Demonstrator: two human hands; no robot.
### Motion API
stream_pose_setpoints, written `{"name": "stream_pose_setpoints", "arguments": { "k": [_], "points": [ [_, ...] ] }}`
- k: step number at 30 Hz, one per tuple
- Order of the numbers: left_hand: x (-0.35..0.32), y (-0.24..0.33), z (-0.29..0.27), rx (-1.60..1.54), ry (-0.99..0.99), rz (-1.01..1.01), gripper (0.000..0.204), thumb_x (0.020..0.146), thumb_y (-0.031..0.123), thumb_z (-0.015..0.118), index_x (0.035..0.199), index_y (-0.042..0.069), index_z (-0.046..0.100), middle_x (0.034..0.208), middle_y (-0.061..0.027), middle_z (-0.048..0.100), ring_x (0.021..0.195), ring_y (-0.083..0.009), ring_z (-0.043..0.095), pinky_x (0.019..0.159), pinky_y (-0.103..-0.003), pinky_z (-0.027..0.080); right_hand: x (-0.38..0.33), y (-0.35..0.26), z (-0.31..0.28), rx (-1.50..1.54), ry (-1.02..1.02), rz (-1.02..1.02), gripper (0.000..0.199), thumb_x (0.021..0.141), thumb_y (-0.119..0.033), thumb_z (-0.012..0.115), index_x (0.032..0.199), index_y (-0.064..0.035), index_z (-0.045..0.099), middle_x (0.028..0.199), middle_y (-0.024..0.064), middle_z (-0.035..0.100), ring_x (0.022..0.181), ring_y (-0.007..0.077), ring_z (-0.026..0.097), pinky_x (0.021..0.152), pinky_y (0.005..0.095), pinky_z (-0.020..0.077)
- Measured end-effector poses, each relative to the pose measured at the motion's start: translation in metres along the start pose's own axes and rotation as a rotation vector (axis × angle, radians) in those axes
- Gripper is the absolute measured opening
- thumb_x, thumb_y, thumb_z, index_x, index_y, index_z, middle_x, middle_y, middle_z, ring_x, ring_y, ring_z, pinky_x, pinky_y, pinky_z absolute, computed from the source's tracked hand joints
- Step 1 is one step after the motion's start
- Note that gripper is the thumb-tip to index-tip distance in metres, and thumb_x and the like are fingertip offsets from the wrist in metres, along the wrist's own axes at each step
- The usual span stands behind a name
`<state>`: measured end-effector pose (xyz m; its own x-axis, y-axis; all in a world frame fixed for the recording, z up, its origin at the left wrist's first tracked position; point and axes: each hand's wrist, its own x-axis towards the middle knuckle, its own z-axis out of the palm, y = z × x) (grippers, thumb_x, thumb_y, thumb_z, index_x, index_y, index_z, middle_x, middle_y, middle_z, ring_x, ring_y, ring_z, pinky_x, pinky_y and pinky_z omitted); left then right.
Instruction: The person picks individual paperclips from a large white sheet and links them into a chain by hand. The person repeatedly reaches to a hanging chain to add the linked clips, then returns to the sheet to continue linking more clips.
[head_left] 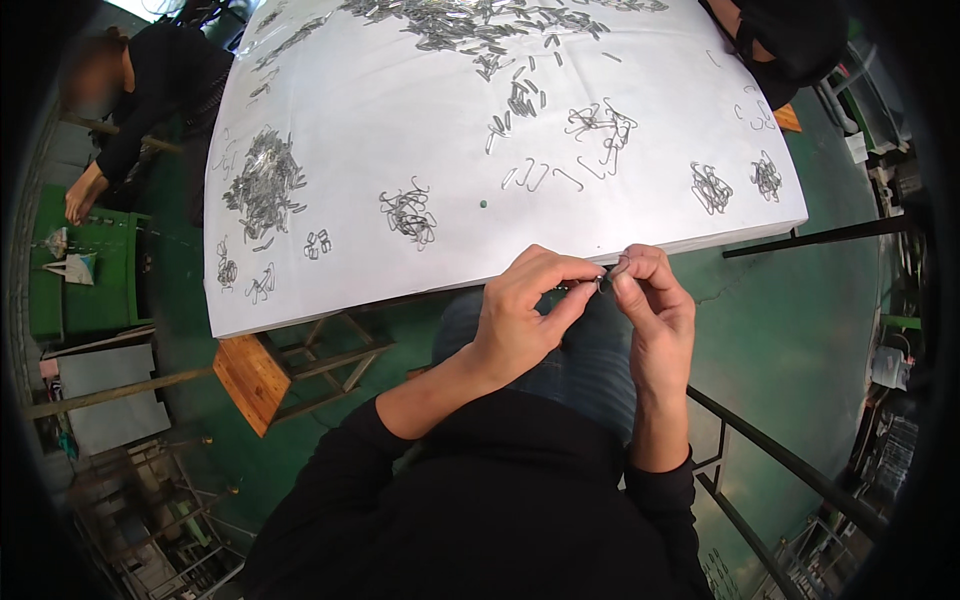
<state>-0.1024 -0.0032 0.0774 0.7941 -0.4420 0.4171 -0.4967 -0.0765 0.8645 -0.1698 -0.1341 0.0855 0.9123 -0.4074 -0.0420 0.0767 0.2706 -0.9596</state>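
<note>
Just past the near edge of the white-covered table (400,265), my two hands meet over my lap. Thumb and forefinger of my left hand (530,305) pinch a small shiny metal piece (602,283). My right hand (657,310) is closed on the same piece from the other side, its fingertips touching it. The exact shape of the piece is mostly covered by my fingers. Nearest on the tabletop are a small green bead (483,204) and a tangled pile of bent wire hooks (408,213).
A heap of short metal pieces (265,180) lies left, with more (450,25) along the far side. Loose wire hooks (600,130) and two small hook piles (711,188) lie right. Co-workers sit at far left (170,80) and far right (795,45). A wooden stool (252,385) stands below.
</note>
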Motion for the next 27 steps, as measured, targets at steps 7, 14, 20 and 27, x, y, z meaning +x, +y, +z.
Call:
{"name": "stream_pose_setpoints", "arguments": {
  "k": [7,14,20,27],
  "points": [
    [0.004,-0.020,-0.003,0.123,0.080,0.073,0.019,0.074,-0.002,0.067,0.092,0.004,0.066,0.083,-0.0073,0.066,0.079,-0.0227,0.060,0.067,-0.032,0.048,-0.001,0.003,0.009,-0.176,0.084,-0.257,0.007,0.085,-0.006,0.064,0.088,-0.0016,0.060,0.098,0.0037,0.048,0.079,0.0086,0.046,0.068,0.0205,0.0394],
    [0.044,-0.126,-0.026,0.765,-0.049,0.112,0.018,0.078,0.003,0.061,0.095,0.000,0.065,0.087,-0.0114,0.065,0.084,-0.0288,0.058,0.073,-0.039,0.047,-0.004,0.010,0.003,-0.292,0.114,-0.266,0.009,0.082,-0.008,0.066,0.084,-0.0011,0.060,0.094,0.0055,0.049,0.080,0.0118,0.045,0.068,0.0224,0.0378],
    [0.040,-0.143,-0.011,1.083,-0.235,0.091,0.026,0.073,0.001,0.055,0.099,-0.002,0.058,0.094,-0.0164,0.055,0.091,-0.0318,0.054,0.078,-0.039,0.048,-0.006,0.012,0.007,-0.319,0.132,-0.298,0.009,0.077,-0.001,0.067,0.081,0.0011,0.059,0.087,0.0089,0.049,0.083,0.0207,0.049,0.073,0.0284,0.0421],
    [0.057,-0.141,-0.014,1.142,-0.335,0.132,0.015,0.071,0.002,0.057,0.085,-0.001,0.053,0.087,-0.0129,0.052,0.087,-0.0259,0.054,0.071,-0.033,0.051,-0.002,0.011,0.002,-0.408,0.059,-0.281,0.008,0.079,-0.005,0.068,0.083,-0.0011,0.062,0.092,0.0047,0.051,0.077,0.0120,0.047,0.068,0.0229,0.0398]
  ]
}}
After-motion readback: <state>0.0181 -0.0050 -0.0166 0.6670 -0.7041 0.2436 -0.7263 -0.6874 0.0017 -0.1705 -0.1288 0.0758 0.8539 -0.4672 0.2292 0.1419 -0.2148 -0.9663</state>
